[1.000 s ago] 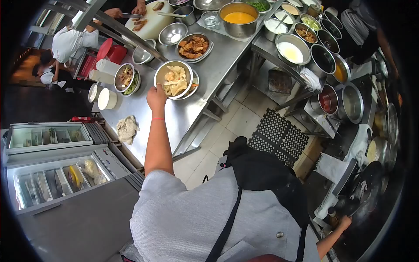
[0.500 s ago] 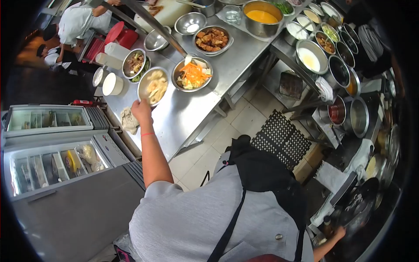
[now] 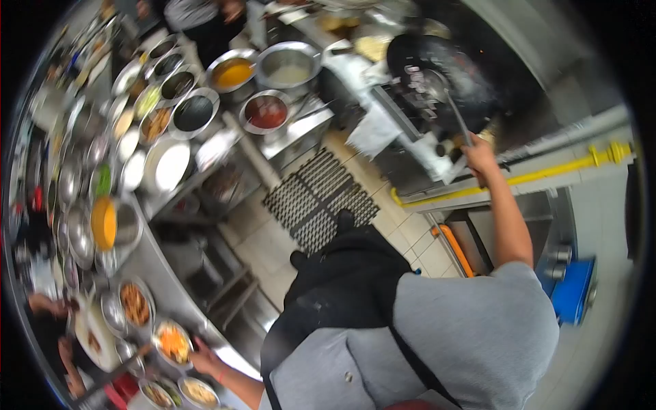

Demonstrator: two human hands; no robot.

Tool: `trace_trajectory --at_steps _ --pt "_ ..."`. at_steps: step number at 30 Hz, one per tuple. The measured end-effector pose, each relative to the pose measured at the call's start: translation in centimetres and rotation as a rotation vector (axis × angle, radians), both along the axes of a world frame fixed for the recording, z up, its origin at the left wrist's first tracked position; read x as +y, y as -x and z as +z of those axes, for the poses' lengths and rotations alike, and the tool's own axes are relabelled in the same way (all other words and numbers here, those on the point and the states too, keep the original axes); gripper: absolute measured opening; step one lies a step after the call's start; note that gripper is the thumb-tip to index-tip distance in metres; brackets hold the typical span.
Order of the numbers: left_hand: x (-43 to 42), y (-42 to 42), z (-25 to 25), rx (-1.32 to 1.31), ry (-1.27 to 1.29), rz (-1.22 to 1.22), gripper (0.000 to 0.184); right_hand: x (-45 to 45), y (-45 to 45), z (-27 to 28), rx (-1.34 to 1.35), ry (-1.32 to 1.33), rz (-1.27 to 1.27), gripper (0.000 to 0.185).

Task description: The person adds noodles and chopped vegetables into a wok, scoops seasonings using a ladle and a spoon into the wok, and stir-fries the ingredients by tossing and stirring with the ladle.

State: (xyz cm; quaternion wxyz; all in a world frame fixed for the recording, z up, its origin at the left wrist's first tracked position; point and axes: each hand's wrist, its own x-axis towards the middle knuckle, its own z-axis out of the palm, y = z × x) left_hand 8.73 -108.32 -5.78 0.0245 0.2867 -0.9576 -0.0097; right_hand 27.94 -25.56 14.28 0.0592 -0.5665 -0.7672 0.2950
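My right hand (image 3: 482,158) is closed round the handle of a metal ladle (image 3: 456,113), whose bowl end rests in a dark wok (image 3: 437,75) with pale pieces of food in it. At the lower left my left hand (image 3: 205,358) is at the rim of a steel bowl of shredded orange and pale food (image 3: 175,342); blur hides how its fingers meet the rim. Beside that one stands a bowl of pale pieces (image 3: 199,393), apart from my hand.
Sauce pots, one of them red (image 3: 265,111), stand between the wok and the worktop. A black perforated mat (image 3: 320,198) lies on the floor. A yellow pipe (image 3: 547,172) runs along the stove. Another person's hands (image 3: 51,305) are near a cutting board (image 3: 94,335).
The view has swung right toward the stove. My left hand has let go of the bowl of pale pieces and moved to the bowl with orange shreds. My right hand remains at the wok.
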Motion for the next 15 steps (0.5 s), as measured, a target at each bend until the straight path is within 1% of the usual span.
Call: trace_trajectory --at_steps 1,3,4,5,6,7,8,9,10,11,12,13,14,15 --pt "2.3 0.7 1.7 0.011 -0.169 0.182 0.041 2.2 0.4 -1.2 0.030 -0.151 0.063 0.052" --pt "-7.7 0.7 -7.3 0.451 -0.617 0.222 0.032 8.4 -0.8 -6.4 0.086 -0.531 0.148 0.055" --pt "-5.3 0.3 -5.0 0.259 -0.416 0.061 0.031 7.8 -0.1 -5.1 0.061 -0.317 -0.018 0.055" --pt "-1.9 -1.0 -1.0 0.076 -0.207 -0.089 0.031 6.5 1.1 -3.6 0.044 -0.098 -0.174 0.056" --pt "0.2 -0.8 1.6 0.331 -0.795 0.088 0.030 7.5 -0.2 -5.0 0.049 -0.182 -0.053 0.058" --pt "1.8 -0.5 3.2 0.578 -1.391 0.273 0.030 6.1 -1.3 -4.4 0.043 -0.110 0.014 0.059" --pt "7.2 -0.1 7.2 0.478 -1.454 0.273 0.032 4.2 -2.5 -2.6 0.072 -0.109 0.096 0.059" --pt "12.7 0.8 10.1 0.362 -1.492 0.144 0.039 2.7 -4.1 -1.5 0.101 -0.080 0.142 0.059" --pt "15.8 2.4 10.8 0.286 -1.539 0.025 0.043 1.9 -5.5 -0.3 0.133 -0.056 0.189 0.059" --pt "18.7 4.0 11.4 0.208 -1.583 -0.099 0.047 1.3 -6.0 2.1 0.142 -0.050 0.175 0.059" --pt "24.0 5.6 13.0 0.124 -1.615 -0.166 0.047 0.7 -5.8 5.0 0.037 0.222 0.018 0.060" --pt "29.8 7.1 14.7 0.041 -1.641 -0.239 0.048 1.0 -6.2 6.2 -0.060 0.496 -0.137 0.061" --pt "34.0 8.8 14.5 -0.019 -1.686 -0.343 0.047 2.9 -6.8 5.0 -0.032 0.429 -0.097 0.061" --pt "39.8 9.9 15.8 -0.102 -1.795 -0.443 0.046 4.6 -6.7 3.1 -0.015 0.440 -0.105 0.061"
